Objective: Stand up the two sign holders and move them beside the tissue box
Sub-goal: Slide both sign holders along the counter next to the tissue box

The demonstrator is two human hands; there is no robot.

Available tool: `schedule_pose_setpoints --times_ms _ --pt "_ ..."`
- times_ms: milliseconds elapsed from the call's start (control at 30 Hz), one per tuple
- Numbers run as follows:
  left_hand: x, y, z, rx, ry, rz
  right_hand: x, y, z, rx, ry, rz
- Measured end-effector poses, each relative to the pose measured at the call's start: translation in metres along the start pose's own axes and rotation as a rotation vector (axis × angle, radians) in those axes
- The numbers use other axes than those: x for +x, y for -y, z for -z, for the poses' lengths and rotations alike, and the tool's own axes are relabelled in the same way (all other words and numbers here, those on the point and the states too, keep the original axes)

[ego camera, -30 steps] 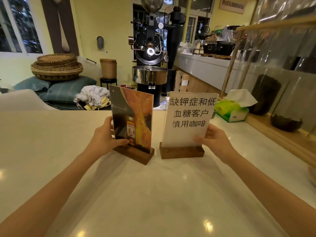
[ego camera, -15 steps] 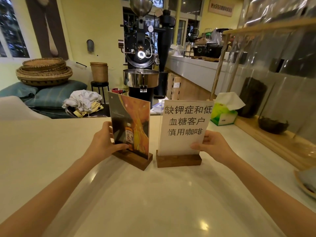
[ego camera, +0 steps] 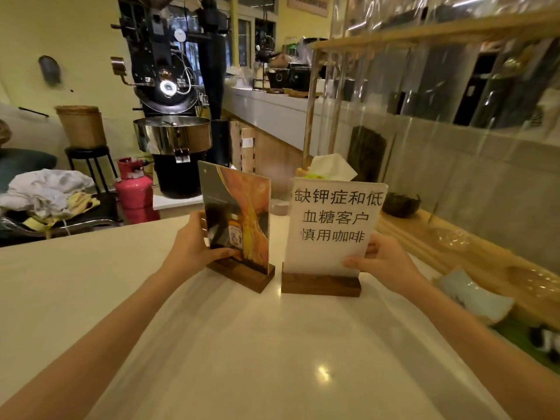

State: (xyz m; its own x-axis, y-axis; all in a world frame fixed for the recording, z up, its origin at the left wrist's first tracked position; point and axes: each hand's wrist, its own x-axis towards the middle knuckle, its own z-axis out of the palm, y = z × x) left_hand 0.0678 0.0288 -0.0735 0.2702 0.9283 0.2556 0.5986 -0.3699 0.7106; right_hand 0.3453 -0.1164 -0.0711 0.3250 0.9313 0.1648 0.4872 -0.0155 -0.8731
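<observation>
Two sign holders stand upright on a glossy pale tabletop point(ego camera: 257, 353), each a clear flat panel slotted into a dark rectangular wooden base. The left hand point(ego camera: 194, 253) has its grip closed on the left edge of the poster sign holder point(ego camera: 238, 216) — thumb on the printed front, fingers hidden behind the panel. The print shows orange drapery and a small bottle; its fine lettering is too blurred to read. The right hand point(ego camera: 385, 263) has its grip closed on the lower right corner of the text sign holder point(ego camera: 333, 228), a white sheet with three rows of black characters; again only the thumb and knuckles show. The two bases sit just beside each other, not touching. The tissue box point(ego camera: 315, 176) lies behind the text sign holder and is almost wholly hidden — only a crumpled white tissue and a sliver of green rise above the panel's top edge. At the right frame edge a pale ceramic dish point(ego camera: 472, 295) is partly cut off.
</observation>
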Motion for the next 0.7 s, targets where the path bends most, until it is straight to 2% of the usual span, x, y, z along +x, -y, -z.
schedule_pose_setpoints --times_ms 167,533,700 --pt "0.025 -0.021 -0.035 -0.030 0.059 -0.053 -0.004 -0.010 0.022 0.001 -0.068 -0.011" --pt "0.068 -0.059 -0.097 -0.059 0.160 -0.188 0.003 -0.037 0.069 0.047 -0.281 -0.181" --pt "0.088 -0.078 -0.127 -0.054 0.178 -0.209 0.006 -0.045 0.081 0.039 -0.346 -0.175"
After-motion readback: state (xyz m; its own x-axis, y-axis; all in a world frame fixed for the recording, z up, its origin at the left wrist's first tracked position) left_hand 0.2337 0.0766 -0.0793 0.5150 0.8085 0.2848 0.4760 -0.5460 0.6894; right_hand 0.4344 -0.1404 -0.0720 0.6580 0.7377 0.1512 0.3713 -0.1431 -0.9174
